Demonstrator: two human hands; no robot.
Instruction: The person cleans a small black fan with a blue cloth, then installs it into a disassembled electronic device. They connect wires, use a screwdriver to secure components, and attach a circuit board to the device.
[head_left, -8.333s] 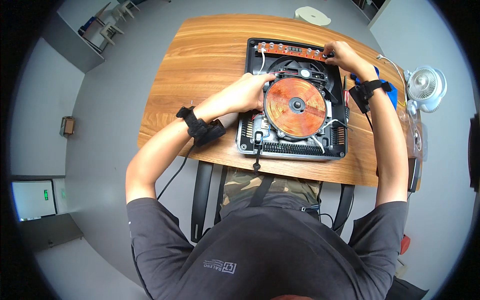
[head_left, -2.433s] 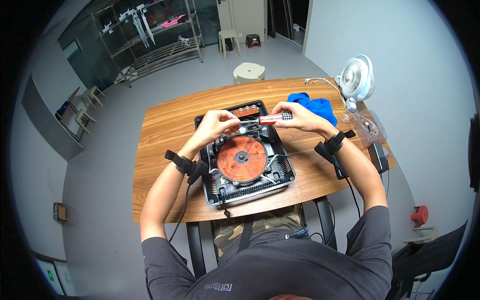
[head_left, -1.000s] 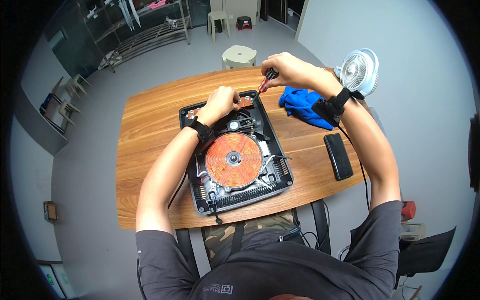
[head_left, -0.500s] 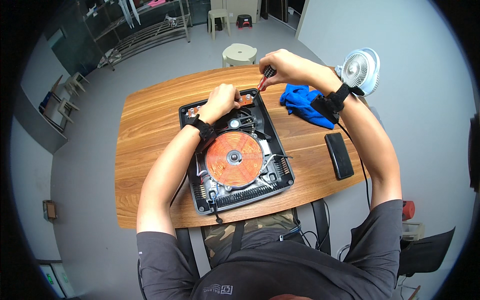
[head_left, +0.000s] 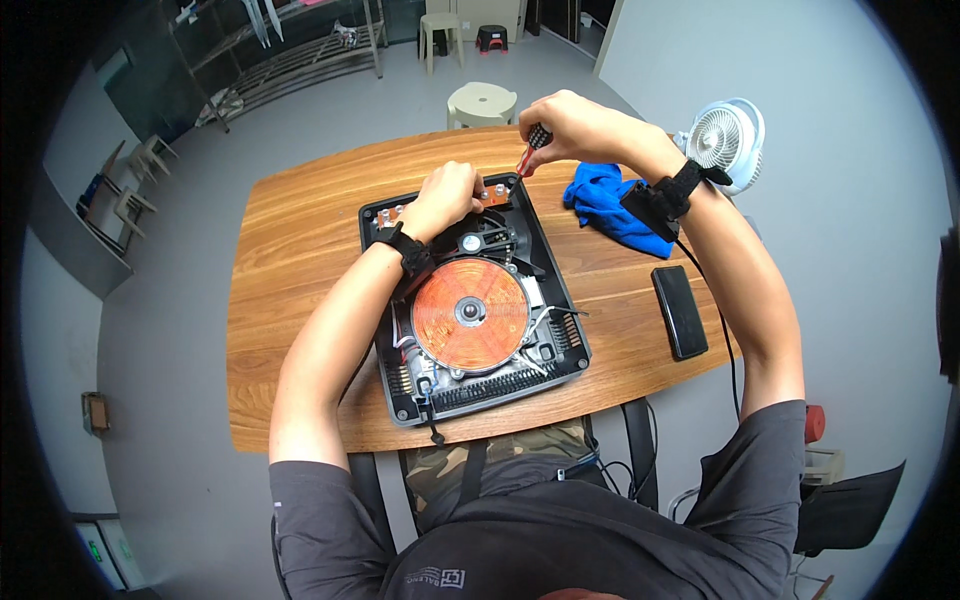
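Note:
An opened induction cooker base (head_left: 556, 290) lies on the wooden table, with a round copper coil (head_left: 440, 300) inside and a fan beyond it. Along its far edge runs an orange circuit board (head_left: 495, 196). My left hand (head_left: 445, 200) rests over that board with its fingers curled down; what the fingertips grip is hidden. In my closed right hand (head_left: 572, 125) is a screwdriver (head_left: 524, 164) with a red and black handle. It slants down at the far right corner of the base, near the board's right end; its tip is too small to make out.
A blue cloth (head_left: 605, 208) lies right of the base, with a black phone (head_left: 679, 312) nearer me. A small white fan (head_left: 722, 140) stands at the table's far right. Cables hang from my right wrist. Stools (head_left: 482, 103) and a metal rack (head_left: 290, 85) stand beyond the wooden table (head_left: 290, 300).
Almost nothing differs. The view has shifted slightly, and both hands keep their places at the far edge of the induction cooker base, the screwdriver still in my right hand.

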